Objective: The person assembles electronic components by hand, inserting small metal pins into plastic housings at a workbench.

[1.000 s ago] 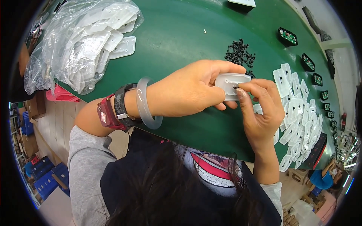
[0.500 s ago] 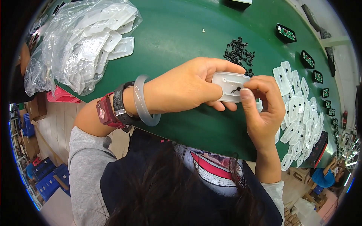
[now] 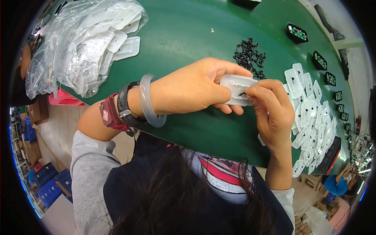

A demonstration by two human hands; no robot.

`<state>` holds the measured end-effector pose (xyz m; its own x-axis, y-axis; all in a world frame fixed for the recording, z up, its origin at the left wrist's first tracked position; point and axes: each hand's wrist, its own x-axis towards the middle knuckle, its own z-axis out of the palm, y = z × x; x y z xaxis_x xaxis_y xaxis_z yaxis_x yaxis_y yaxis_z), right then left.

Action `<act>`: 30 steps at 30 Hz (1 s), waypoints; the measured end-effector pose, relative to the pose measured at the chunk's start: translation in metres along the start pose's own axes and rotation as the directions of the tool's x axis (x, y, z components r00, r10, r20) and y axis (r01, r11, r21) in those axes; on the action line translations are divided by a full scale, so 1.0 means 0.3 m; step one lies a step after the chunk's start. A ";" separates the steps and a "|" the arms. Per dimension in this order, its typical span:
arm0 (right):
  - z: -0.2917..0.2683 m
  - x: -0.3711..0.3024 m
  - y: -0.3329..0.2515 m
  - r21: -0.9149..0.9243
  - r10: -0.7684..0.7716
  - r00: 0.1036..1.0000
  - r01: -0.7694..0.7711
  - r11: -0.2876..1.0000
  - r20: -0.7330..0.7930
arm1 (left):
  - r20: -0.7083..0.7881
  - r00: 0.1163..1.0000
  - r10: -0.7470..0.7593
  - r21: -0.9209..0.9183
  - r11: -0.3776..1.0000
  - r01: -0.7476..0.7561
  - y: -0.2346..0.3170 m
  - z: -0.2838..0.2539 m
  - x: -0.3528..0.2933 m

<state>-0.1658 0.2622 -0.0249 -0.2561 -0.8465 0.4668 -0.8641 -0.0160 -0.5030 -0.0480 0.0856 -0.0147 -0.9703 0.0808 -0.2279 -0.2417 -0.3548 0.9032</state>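
A green table (image 3: 188, 35) curves across the view, with a clear bag of white plastic plates (image 3: 78, 43) at its far left, a heap of small black clips (image 3: 248, 55) near the middle and rows of loose white plates (image 3: 313, 117) along the right. The left hand (image 3: 192, 88) grips a white plastic plate (image 3: 235, 88) above the table, fingers wrapped over its near end. The right hand (image 3: 272, 111) pinches a black clip (image 3: 243, 94) against the plate's face, thumb and forefinger pressed together. Compared with half a second ago, the plate and both hands sit in nearly the same spot; the right fingertips have shifted slightly along the plate.
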 end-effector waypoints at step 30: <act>-0.007 0.024 -0.052 0.781 0.635 0.771 -0.431 0.452 0.058 | -0.044 0.997 0.059 -0.036 0.997 -0.061 0.005 0.014 0.002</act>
<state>-0.1550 0.2574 -0.0121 -0.7205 -0.6935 -0.0019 0.0581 -0.0576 -0.9966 -0.0489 0.0892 -0.0119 -0.9817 0.0189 -0.1896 -0.1817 -0.3925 0.9016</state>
